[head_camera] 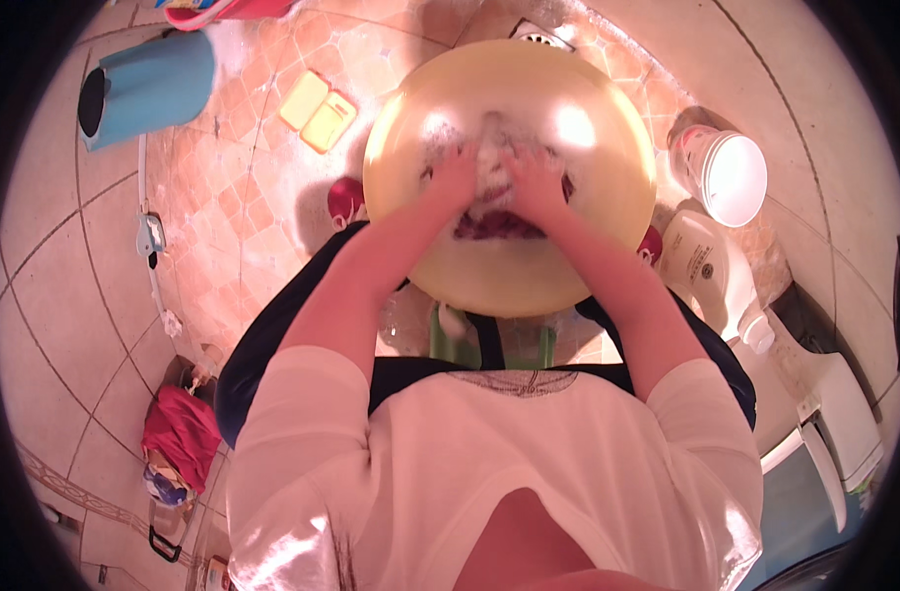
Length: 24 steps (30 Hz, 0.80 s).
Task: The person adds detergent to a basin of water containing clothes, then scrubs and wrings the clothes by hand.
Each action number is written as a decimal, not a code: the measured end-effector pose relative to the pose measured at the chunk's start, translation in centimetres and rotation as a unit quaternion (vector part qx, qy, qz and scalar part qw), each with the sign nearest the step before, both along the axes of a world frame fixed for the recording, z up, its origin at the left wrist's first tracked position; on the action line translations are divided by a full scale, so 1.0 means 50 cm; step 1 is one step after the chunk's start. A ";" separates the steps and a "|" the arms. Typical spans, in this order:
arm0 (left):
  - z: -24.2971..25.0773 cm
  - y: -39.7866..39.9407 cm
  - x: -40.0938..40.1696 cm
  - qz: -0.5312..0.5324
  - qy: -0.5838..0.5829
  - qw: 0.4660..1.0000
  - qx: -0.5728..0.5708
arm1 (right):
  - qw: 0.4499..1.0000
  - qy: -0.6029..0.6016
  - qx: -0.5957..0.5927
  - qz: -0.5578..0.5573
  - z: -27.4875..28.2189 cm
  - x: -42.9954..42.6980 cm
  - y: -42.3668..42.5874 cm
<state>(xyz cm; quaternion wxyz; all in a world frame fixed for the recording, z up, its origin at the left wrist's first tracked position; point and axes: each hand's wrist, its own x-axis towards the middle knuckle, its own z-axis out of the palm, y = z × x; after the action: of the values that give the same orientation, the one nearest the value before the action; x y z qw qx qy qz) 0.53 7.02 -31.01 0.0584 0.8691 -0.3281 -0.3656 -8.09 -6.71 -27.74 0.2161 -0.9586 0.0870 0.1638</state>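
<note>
A round, yellowish translucent plastic basin (509, 281) stands on the floor in front of me. Inside it lies dark red, wet-looking cloth (494, 225) with whitish foam around it. My left hand (456, 173) and my right hand (537, 181) are both down in the basin, side by side on the cloth and foam, a small gap between them. The fingertips are blurred and partly covered by foam, so whether either hand grips the cloth does not show.
A yellow soap box (318, 111) lies on the tiled floor left of the basin, with a blue container (154, 89) beyond it. At right are a white bucket (734, 179) and a large plastic bottle (705, 266). A floor drain (542, 35) shows behind the basin.
</note>
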 end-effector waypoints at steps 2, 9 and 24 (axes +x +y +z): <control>-0.010 -0.005 0.027 0.000 -0.006 1.000 -0.004 | 0.999 -0.048 -0.024 -0.011 0.005 0.022 -0.004; 0.082 -0.061 0.066 -0.175 -0.060 0.982 0.042 | 0.999 0.029 0.020 0.010 0.022 0.054 -0.049; 0.223 0.001 -0.020 -0.190 0.032 0.980 0.042 | 0.954 0.277 0.091 0.073 0.142 -0.111 -0.008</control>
<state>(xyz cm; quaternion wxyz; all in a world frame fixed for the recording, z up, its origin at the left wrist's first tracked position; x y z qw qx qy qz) -0.44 7.05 -19.88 -0.0384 0.7805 -0.4695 -0.4110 -13.63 -7.11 -20.66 0.2574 -0.8554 0.0581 0.4458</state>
